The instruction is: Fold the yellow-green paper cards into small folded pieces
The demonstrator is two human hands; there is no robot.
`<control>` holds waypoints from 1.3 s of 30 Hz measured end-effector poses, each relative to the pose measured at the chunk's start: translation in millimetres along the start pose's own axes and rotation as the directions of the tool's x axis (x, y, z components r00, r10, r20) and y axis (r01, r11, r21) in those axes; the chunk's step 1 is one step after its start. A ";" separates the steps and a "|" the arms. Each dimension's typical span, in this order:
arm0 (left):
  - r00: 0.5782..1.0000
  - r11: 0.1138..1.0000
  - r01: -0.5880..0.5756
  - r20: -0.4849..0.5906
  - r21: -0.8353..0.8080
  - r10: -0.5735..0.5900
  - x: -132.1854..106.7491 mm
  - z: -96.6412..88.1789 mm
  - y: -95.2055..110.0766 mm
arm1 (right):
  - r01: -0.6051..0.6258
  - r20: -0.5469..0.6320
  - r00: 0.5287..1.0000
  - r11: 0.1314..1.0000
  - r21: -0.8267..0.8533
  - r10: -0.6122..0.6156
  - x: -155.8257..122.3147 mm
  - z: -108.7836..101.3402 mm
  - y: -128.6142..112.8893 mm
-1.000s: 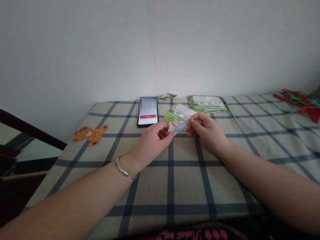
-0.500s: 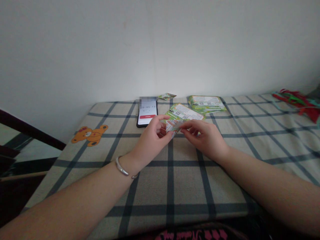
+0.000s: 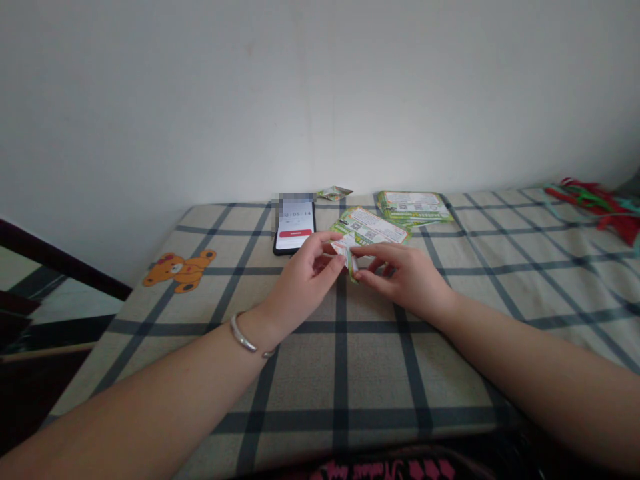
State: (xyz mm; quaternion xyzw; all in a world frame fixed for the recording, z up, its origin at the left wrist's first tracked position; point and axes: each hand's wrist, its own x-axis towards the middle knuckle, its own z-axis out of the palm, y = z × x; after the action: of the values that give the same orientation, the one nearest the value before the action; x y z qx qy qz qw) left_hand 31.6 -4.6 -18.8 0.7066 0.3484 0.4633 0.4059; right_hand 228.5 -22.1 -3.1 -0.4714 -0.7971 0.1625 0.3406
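Over the middle of a checked cloth (image 3: 350, 373), my left hand (image 3: 303, 280) and my right hand (image 3: 405, 277) meet on one small folded paper slip (image 3: 349, 256), printed green, white and red. Both hands pinch it with fingertips, the left from the left side, the right from the right. The slip stands nearly on edge between them, a little above the cloth. A silver bangle (image 3: 244, 339) sits on my left wrist. Just behind the hands lies a loose pile of green printed leaflets (image 3: 373, 229).
A black phone (image 3: 295, 230) with a lit screen lies behind my left hand. A second stack of green leaflets (image 3: 413, 205) and a small folded piece (image 3: 334, 193) sit near the wall. Red and green ribbons (image 3: 597, 203) lie far right. An orange bear print (image 3: 180, 268) marks the cloth's left.
The slip has been folded smaller and turned up on edge. My right hand has slid left toward my left hand, fingers closing over the fold.
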 end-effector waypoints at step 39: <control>0.955 0.817 -0.174 -0.108 0.549 0.276 2.1 -8.0 9.9 | -0.016 -0.093 0.996 1.000 0.000 0.016 -3.1 -3.3 -1.0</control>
State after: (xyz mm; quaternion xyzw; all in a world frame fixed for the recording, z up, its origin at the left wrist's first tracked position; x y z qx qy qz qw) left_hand 25.9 -5.0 -7.3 0.7820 0.4130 0.4556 0.1019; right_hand 231.1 -25.5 -1.4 -0.4848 -0.7768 0.1427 0.3757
